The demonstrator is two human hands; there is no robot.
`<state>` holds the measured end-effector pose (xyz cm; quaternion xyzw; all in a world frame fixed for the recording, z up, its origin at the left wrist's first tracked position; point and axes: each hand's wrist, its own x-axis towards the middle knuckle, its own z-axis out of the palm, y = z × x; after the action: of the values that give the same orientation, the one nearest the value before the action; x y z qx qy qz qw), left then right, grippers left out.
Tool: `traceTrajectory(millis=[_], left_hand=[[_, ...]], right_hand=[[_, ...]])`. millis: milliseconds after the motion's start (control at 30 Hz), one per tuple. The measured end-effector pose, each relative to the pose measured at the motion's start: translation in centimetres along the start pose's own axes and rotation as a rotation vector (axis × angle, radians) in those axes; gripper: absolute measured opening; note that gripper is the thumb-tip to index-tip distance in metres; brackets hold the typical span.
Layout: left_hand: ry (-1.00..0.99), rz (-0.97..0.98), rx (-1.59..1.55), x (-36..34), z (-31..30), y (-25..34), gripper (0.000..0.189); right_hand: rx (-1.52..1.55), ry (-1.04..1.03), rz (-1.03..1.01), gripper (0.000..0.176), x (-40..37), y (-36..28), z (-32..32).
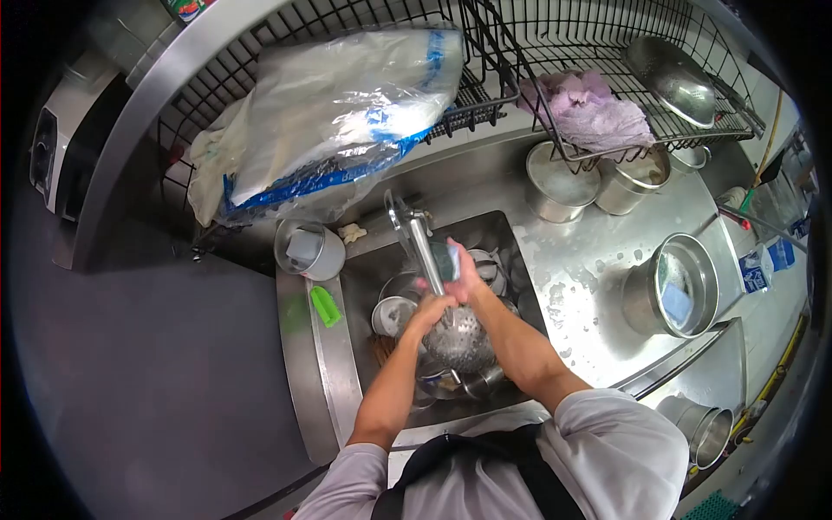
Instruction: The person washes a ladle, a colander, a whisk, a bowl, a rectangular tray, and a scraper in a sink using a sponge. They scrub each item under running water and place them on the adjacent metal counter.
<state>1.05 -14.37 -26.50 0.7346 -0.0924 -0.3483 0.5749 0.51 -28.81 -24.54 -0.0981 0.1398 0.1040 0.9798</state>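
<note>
Over the sink [347,347], under the metal faucet [420,238], both my hands are close together. My right hand [466,276] is wrapped round a dark green and pale sponge [448,263]. A perforated metal colander [459,338] hangs just below, its rim by my left hand [433,309], whose fingers are bent at it. The faucet hides part of both hands. Beneath lie a white-rimmed cup [394,316] and several metal dishes.
Plastic bags [338,121] and a pink cloth [594,113] fill the wire racks above. A tub [310,251] and green scoop [325,306] stand left. Metal pots [562,182] and a pot with a blue sponge [672,286] are right.
</note>
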Motion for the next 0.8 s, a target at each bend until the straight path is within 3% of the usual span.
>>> traceTrajectory(millis=[100,133,167,233,333,367,400,433,467,500,533,567,633,667,733,767,800], left_hand=[[-0.072,-0.192,0.055,-0.8,-1.4,-0.2,0.027],[-0.087,-0.288,0.112,-1.6,-1.8,0.8,0.033],[-0.089,-0.268,0.208,-1.6,-2.0,0.3,0.033],[-0.105,-0.215,0.404,-1.4,-1.8,-0.8,0.033],[-0.261,-0.267,0.489,-2.3,-2.2,1.3,0.047],[-0.316,-0.323,0.501,-2.8,-2.5,1.7,0.051],[-0.302,-0.386,0.556,-2.3,-2.8,1.4,0.041],[-0.287,-0.301,0.398,-2.2,-3.0,0.8,0.034],[-0.274,-0.205,0.243,-2.0,-3.1,0.4,0.028],[-0.268,-0.107,0.091,-1.7,-3.0,0.3,0.022],[-0.154,-0.137,-0.088,-1.9,-2.3,0.5,0.021],[-0.175,-0.133,-0.133,-1.8,-2.2,0.8,0.021],[-0.222,-0.134,-0.225,-1.5,-2.9,0.8,0.020],[-0.244,-0.134,-0.275,-1.2,-3.2,0.9,0.020],[-0.266,-0.138,-0.329,0.1,-4.4,2.4,0.019],[-0.278,-0.144,-0.360,0.6,-4.4,2.9,0.018],[-0.254,-0.120,-0.446,1.0,-4.1,2.8,0.016]], right_hand=[[-0.328,0.005,0.042,0.064,-0.5,0.8,2.6],[-0.691,0.006,-0.163,0.068,0.4,1.7,2.5],[-1.058,0.085,-0.371,0.080,1.2,2.6,2.3],[-1.288,0.198,-0.755,0.074,2.9,3.0,2.7],[-0.902,0.150,-0.622,0.051,2.4,-0.1,8.6],[-0.849,0.247,-0.480,0.041,3.2,-0.6,8.9],[-0.797,0.336,-0.339,0.032,4.2,-1.1,9.1],[-0.745,0.418,-0.200,0.023,5.1,-1.3,9.1],[-0.804,0.363,-0.297,0.010,5.7,-1.1,9.0],[-0.761,0.307,-0.381,0.013,4.7,-0.9,10.2],[-0.672,0.289,-0.341,0.019,4.6,-0.7,10.5],[-0.578,0.274,-0.299,0.026,4.4,-0.7,10.6],[-0.399,-0.031,0.221,0.044,4.3,-1.4,8.9],[-0.387,-0.075,0.245,0.051,3.0,-1.2,8.3],[-0.315,-0.154,0.237,0.057,1.6,0.0,7.0],[-0.259,-0.233,0.072,0.052,2.1,0.8,5.3],[-0.371,-0.094,-0.061,0.052,1.5,0.9,5.1]])
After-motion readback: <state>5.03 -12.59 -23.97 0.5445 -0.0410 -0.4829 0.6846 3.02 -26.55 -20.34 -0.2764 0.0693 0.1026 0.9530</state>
